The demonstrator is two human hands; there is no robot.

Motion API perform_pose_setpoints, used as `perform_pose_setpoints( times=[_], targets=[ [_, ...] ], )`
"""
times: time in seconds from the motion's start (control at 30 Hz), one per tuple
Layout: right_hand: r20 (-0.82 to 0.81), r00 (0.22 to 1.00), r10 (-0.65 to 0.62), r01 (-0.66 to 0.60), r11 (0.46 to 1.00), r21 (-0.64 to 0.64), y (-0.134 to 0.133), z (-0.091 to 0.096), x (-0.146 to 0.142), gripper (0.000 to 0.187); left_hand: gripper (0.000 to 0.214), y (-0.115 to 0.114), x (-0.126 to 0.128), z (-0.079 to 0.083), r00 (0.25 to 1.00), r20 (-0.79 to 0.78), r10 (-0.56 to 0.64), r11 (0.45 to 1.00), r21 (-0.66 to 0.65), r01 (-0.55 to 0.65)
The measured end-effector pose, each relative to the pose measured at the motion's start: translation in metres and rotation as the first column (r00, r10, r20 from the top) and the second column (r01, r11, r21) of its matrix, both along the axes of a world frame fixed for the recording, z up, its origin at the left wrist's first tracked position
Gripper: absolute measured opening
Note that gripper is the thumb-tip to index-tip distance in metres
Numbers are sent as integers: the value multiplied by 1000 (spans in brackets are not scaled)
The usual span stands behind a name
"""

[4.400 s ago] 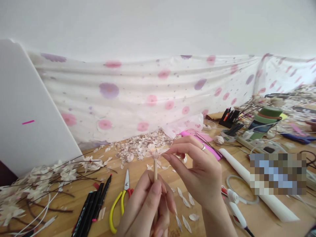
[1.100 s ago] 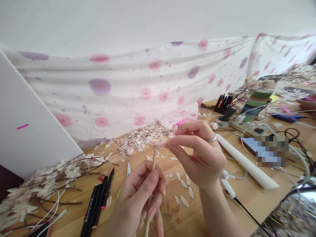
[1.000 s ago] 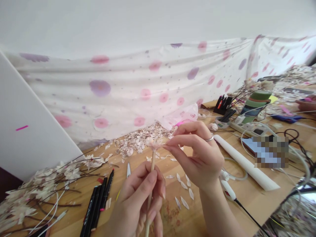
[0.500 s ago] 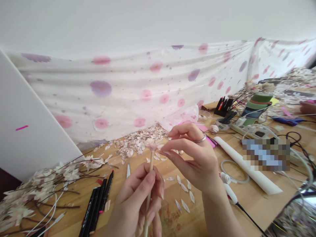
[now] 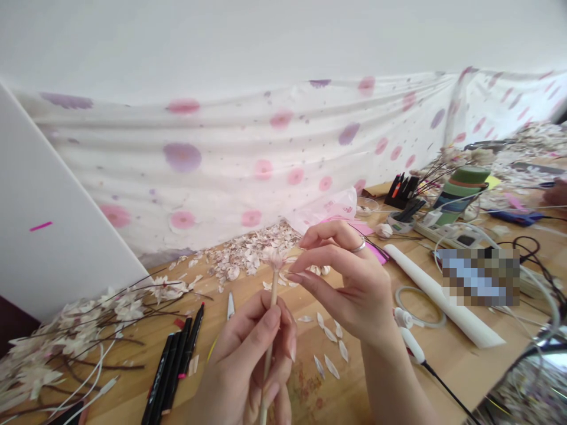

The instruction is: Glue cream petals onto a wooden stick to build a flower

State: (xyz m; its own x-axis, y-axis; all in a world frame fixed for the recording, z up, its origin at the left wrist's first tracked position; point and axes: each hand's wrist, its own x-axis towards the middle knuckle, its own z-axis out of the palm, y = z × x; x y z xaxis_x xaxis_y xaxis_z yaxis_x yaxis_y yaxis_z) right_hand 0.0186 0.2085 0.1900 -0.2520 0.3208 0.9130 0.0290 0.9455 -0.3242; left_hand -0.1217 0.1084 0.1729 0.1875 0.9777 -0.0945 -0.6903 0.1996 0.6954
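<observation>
Left hand (image 5: 252, 351): closed around a thin pale wooden stick (image 5: 274, 290), which was pinched between thumb and fingers and tilted slightly right at the top. At the stick's upper end a small pale-pink flower (image 5: 274, 257) was carried, held clear of the worktop (image 5: 345, 401). Right hand (image 5: 349, 283): thumb and forefinger brought nearly together just right of the flower, other fingers loosely bent, ring worn on one; whether a petal was gripped there could not be told. Below the right hand, several loose petals (image 5: 331, 366) were scattered on bare wood. Behind the flower, a petal heap (image 5: 248, 254) was spread along the worktop. Left of the left hand, a silver blade (image 5: 231, 306) was partly covered by that hand, black markers (image 5: 172, 366) were laid side by side, and blossom branches (image 5: 93, 319) were piled beyond them, by a white board (image 5: 53, 218). Right of the right wrist, a white-handled tool (image 5: 413, 345) with black cord was placed near a white roll (image 5: 443, 295). Farther right, a green bottle (image 5: 458, 189) and a black pen holder (image 5: 401, 192) were set. At the far right edge, part of another person's hand (image 5: 556, 196) was seen, blurred. At the back, a plastic bag (image 5: 328, 209) was left against a flower-printed sheet (image 5: 230, 171), by which the lower wall was covered.
</observation>
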Motion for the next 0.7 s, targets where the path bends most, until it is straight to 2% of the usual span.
perform_pose_setpoints(
  times=[0.2,0.57,0.7],
  targets=[
    [-16,999,-45,46,999,28,1,-1,-3,11,17,0,0,3,1000,-11,-1,1000,-31,0],
    [-67,995,-72,74,997,31,0,-2,-7,14,14,1,-1,-2,998,53,-46,999,27,44],
    [-68,996,-55,56,998,23,-1,0,-6,14,14,-1,-3,-1,998,55,-14,999,-38,16]
  ],
)
